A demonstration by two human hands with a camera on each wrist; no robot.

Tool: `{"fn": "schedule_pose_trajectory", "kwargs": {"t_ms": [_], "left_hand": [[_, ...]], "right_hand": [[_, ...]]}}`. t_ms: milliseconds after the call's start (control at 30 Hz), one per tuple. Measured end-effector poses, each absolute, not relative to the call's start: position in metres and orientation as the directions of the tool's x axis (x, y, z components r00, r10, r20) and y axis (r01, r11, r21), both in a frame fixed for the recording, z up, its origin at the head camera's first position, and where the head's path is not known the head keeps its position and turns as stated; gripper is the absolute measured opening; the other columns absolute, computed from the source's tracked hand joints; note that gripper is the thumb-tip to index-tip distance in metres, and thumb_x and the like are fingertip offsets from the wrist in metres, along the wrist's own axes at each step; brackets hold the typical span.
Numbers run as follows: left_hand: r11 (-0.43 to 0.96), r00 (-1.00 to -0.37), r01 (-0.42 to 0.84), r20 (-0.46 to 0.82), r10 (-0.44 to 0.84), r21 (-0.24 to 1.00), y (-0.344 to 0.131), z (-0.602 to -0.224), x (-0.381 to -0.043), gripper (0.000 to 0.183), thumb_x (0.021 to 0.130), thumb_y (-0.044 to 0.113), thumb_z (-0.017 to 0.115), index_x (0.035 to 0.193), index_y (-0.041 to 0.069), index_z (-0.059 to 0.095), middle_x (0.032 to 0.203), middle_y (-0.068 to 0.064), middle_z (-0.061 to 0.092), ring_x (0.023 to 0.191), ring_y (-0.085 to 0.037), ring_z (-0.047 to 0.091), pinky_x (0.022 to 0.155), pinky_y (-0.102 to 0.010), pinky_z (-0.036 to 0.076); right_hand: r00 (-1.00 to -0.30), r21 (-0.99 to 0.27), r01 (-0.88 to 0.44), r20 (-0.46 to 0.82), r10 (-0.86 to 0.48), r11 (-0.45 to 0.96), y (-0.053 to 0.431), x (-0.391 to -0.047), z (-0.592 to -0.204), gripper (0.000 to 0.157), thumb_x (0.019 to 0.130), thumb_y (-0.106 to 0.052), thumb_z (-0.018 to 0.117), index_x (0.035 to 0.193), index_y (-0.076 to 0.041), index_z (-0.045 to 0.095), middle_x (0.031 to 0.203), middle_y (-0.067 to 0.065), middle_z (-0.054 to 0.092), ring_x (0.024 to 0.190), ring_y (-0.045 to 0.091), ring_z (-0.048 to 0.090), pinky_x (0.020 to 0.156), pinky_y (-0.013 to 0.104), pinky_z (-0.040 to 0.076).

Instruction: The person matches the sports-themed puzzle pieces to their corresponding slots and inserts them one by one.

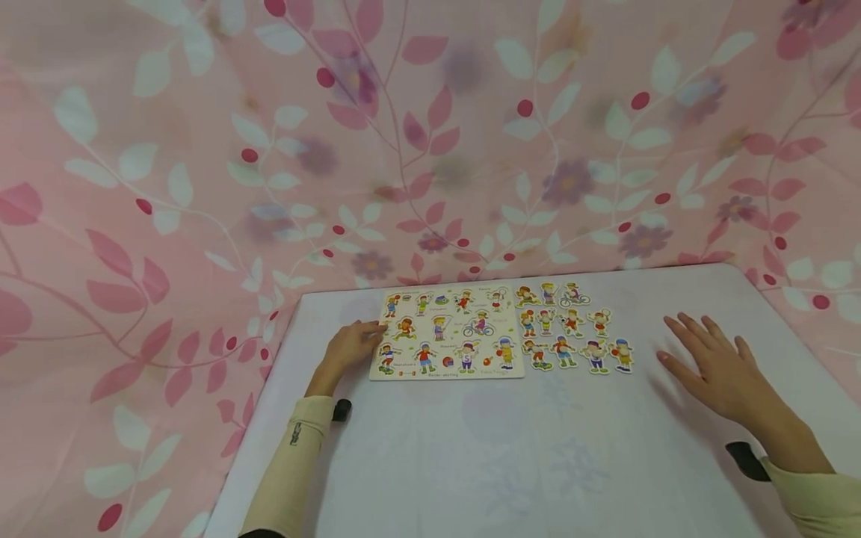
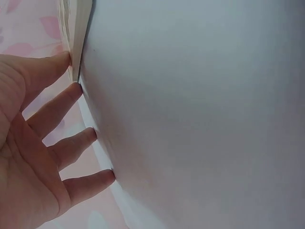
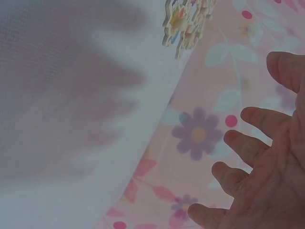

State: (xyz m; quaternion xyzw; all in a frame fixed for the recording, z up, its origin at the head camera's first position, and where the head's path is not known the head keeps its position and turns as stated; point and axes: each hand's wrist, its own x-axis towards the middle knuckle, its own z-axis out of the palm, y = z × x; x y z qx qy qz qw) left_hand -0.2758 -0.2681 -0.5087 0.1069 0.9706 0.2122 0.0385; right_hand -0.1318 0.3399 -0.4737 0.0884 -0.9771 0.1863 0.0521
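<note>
A cream puzzle board point(image 1: 417, 351) printed with cartoon children at sports lies near the back of the table. My left hand point(image 1: 351, 345) is at its left edge. In the left wrist view, the thumb point(image 2: 50, 67) touches the board's edge point(image 2: 78, 43), the index fingertip is right at its corner, and the other fingers reach out over the white cloth. To the right of the board lie several cut-out figure pieces point(image 1: 570, 324), set out in rows. My right hand point(image 1: 729, 373) hovers right of those pieces, fingers spread and holding nothing. Its shadow falls on the cloth.
A white cloth point(image 1: 471, 448) covers the table. Behind and to the left hangs a pink curtain point(image 1: 202, 187) with leaves and flowers. Dark camera mounts point(image 1: 342, 410) show at both wrists.
</note>
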Motion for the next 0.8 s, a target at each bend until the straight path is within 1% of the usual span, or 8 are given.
{"fn": "schedule_pose_trajectory", "kwargs": {"t_ms": [200,467,533,700,800], "left_hand": [[0.887,-0.977,0.185,-0.022,0.214,0.422,-0.267,-0.510,-0.276,0.032,0.096,0.027,0.066,0.126,0.018,0.070,0.137,-0.006,0.059,0.135,-0.044,0.040,0.107,-0.059,0.034],[0.891,-0.977,0.200,0.015,0.212,0.407,-0.272,-0.513,-0.274,0.031,0.095,0.025,0.067,0.124,0.017,0.071,0.135,-0.007,0.061,0.132,-0.046,0.043,0.104,-0.060,0.037],[0.889,-0.976,0.207,0.024,0.216,0.408,-0.272,-0.514,-0.274,0.030,0.094,0.024,0.068,0.124,0.017,0.071,0.134,-0.008,0.061,0.131,-0.047,0.044,0.103,-0.060,0.037],[0.874,-0.971,0.231,0.039,0.238,0.426,-0.271,-0.514,-0.275,0.031,0.094,0.023,0.069,0.123,0.014,0.071,0.133,-0.010,0.061,0.130,-0.048,0.044,0.104,-0.060,0.036],[0.873,-0.971,0.226,0.030,0.237,0.432,-0.269,-0.513,-0.276,0.032,0.094,0.023,0.068,0.124,0.014,0.071,0.134,-0.009,0.061,0.131,-0.047,0.043,0.106,-0.059,0.034]], "right_hand": [[-0.977,-0.349,-0.197,0.145,-0.155,0.916,0.337,-0.133,-0.471,0.074,0.100,-0.046,0.052,0.157,-0.011,0.022,0.156,0.029,0.021,0.145,0.048,0.000,0.104,0.070,-0.017],[-0.966,-0.361,-0.237,0.188,-0.179,0.902,0.324,-0.144,-0.462,0.072,0.098,-0.044,0.057,0.154,-0.009,0.030,0.152,0.030,0.028,0.144,0.050,0.010,0.107,0.073,-0.003],[-0.957,-0.352,-0.262,0.213,-0.196,0.898,0.319,-0.150,-0.460,0.070,0.097,-0.042,0.060,0.153,-0.009,0.034,0.151,0.030,0.031,0.143,0.050,0.014,0.107,0.074,0.004],[-0.925,-0.325,-0.337,0.290,-0.246,0.884,0.309,-0.165,-0.455,0.067,0.091,-0.037,0.070,0.147,-0.009,0.044,0.146,0.029,0.040,0.136,0.051,0.029,0.104,0.072,0.023],[-0.915,-0.318,-0.361,0.302,-0.268,0.877,0.300,-0.174,-0.454,0.067,0.089,-0.037,0.073,0.145,-0.011,0.048,0.144,0.026,0.044,0.133,0.048,0.035,0.101,0.071,0.030]]}}
